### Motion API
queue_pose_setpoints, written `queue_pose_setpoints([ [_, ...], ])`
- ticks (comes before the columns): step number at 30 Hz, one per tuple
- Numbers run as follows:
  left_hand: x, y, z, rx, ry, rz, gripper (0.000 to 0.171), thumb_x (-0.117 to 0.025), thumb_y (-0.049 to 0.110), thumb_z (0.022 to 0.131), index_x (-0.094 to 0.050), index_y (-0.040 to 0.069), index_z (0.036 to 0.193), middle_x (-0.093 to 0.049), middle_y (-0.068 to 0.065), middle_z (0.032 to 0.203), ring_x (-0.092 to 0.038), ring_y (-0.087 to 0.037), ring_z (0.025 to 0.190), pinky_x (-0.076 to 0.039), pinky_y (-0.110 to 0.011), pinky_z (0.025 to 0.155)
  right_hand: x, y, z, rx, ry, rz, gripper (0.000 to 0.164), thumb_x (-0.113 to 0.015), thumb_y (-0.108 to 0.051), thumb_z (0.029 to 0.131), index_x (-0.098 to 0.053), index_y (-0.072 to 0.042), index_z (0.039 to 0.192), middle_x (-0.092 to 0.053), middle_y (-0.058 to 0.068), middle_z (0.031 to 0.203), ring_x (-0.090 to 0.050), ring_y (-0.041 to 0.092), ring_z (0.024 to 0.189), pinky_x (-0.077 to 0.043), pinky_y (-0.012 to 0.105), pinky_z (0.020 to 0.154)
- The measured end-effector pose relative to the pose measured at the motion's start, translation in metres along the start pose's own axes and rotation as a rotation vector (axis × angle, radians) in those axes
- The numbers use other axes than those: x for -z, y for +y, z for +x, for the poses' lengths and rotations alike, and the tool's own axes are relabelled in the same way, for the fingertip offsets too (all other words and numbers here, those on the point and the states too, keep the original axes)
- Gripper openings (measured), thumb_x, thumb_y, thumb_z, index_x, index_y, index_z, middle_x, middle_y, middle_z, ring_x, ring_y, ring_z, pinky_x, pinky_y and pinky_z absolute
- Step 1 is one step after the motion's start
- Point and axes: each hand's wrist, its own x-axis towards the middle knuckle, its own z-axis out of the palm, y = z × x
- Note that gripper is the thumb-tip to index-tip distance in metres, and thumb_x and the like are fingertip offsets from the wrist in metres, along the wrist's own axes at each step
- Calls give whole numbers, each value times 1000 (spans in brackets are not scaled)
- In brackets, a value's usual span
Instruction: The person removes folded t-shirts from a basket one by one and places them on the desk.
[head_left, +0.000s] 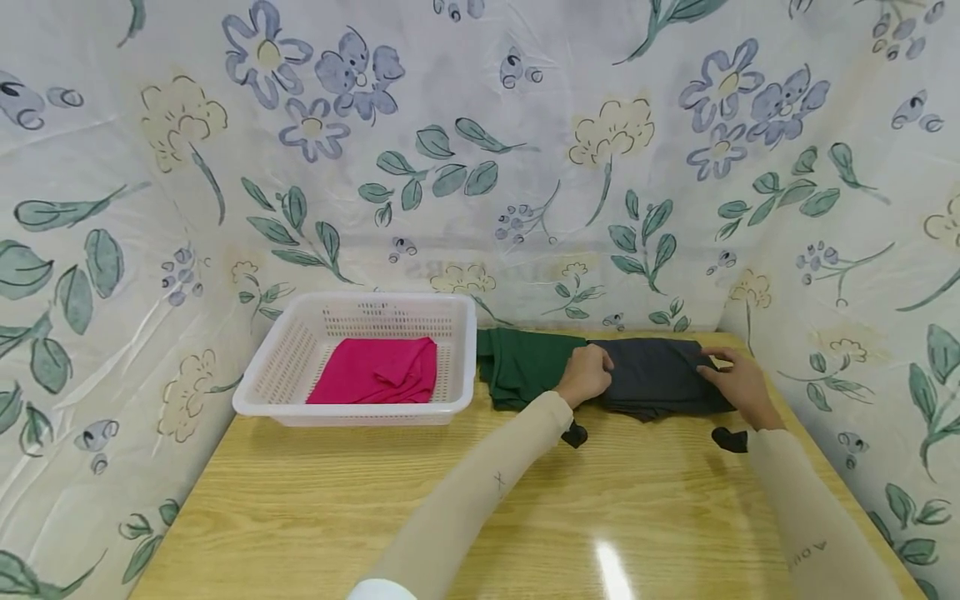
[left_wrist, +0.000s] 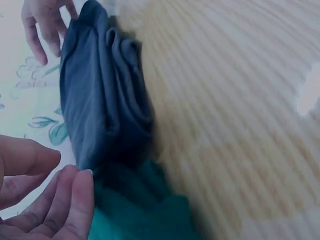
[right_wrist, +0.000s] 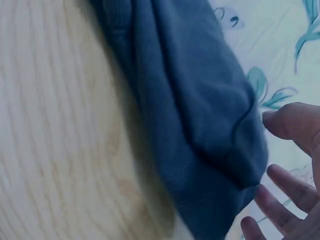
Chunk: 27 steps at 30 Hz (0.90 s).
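Observation:
A dark grey folded cloth (head_left: 652, 375) lies at the right end of the table's back edge, its layered folds facing the front. My left hand (head_left: 587, 375) is at its left end, where it meets a green folded cloth (head_left: 525, 362). In the left wrist view, the left thumb and fingers (left_wrist: 80, 195) are bent with a gap between them, fingertips right at the grey cloth's corner. At the other end is my right hand (head_left: 738, 385), thumb and fingers spread. The right wrist view shows its fingertips (right_wrist: 272, 207) close along the grey cloth's edge.
A white perforated plastic basket (head_left: 251, 392) stands on the left of the wooden table (head_left: 337, 508), with a folded pink cloth (head_left: 367, 367) inside. Floral fabric (head_left: 450, 208) rises behind the table and along both sides.

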Motion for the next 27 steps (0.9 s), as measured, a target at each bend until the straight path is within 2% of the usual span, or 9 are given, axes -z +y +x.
queue_pose_setpoints([
  [4, 13, 0, -2, -38, -10, -10, 20, -61, 1, 100, -74, 2, 116, -72, -11, 115, -63, -14, 69, -48, -25, 62, 2, -10, -1, 31, 12, 16, 56, -60, -28, 107, -45, 4, 150, -36, 37, 153, -42, 57, 133, -42, 68, 101],
  [9, 30, 1, -5, -65, -30, 0, 24, -59, 6, 103, -71, 3, 123, -73, -9, 105, -52, -14, 54, -44, -26, 59, 0, -23, 1, 79, 8, 21, 56, -61, -30, 106, -47, 2, 149, -39, 34, 153, -46, 55, 131, -43, 67, 99],
  [11, 35, 1, -6, -74, -31, 7, 25, -59, 7, 103, -72, 3, 124, -73, -8, 106, -53, -12, 56, -45, -26, 60, -1, -28, 2, 100, 19, 4, 55, -61, -31, 106, -49, 2, 148, -42, 33, 151, -48, 54, 130, -44, 66, 98],
  [15, 45, 0, -8, -107, -18, 11, 24, -59, 8, 103, -73, 4, 123, -72, -7, 114, -59, -11, 70, -48, -26, 66, -7, -38, 2, 149, 59, -9, 52, -61, -30, 106, -52, 2, 145, -49, 32, 145, -52, 53, 125, -46, 65, 96],
  [16, 47, -1, -9, -118, -14, 9, 23, -59, 8, 103, -73, 4, 121, -72, -7, 114, -61, -12, 75, -49, -26, 68, -8, -40, 2, 167, 72, -12, 51, -62, -30, 105, -54, 2, 144, -51, 31, 143, -55, 52, 122, -51, 57, 95],
  [18, 51, -1, -11, -134, -17, -1, 23, -58, 9, 104, -73, 5, 120, -72, -7, 115, -64, -13, 83, -50, -26, 68, -12, -44, 1, 188, 85, -9, 48, -63, -28, 105, -56, 2, 142, -55, 31, 139, -58, 50, 119, -53, 53, 92],
  [22, 63, -2, -16, -175, -31, -31, 21, -56, 9, 105, -72, 5, 119, -71, -9, 119, -68, -17, 96, -51, -25, 68, -20, -51, -1, 227, 109, -38, 43, -65, -26, 104, -60, -1, 139, -61, 26, 134, -64, 44, 111, -55, 37, 83],
  [23, 66, -2, -18, -181, -37, -37, 21, -56, 9, 105, -71, 6, 119, -70, -9, 120, -68, -16, 96, -50, -25, 67, -22, -54, -2, 234, 109, -41, 42, -65, -25, 104, -60, -2, 139, -61, 26, 134, -64, 43, 111, -55, 42, 84],
  [27, 77, -6, -24, -189, -52, -55, 21, -55, 10, 106, -70, 8, 120, -70, -7, 114, -64, -13, 84, -46, -26, 61, -30, -68, -3, 281, 109, -45, 41, -65, -26, 104, -61, -2, 138, -63, 24, 131, -66, 42, 108, -56, 41, 82],
])
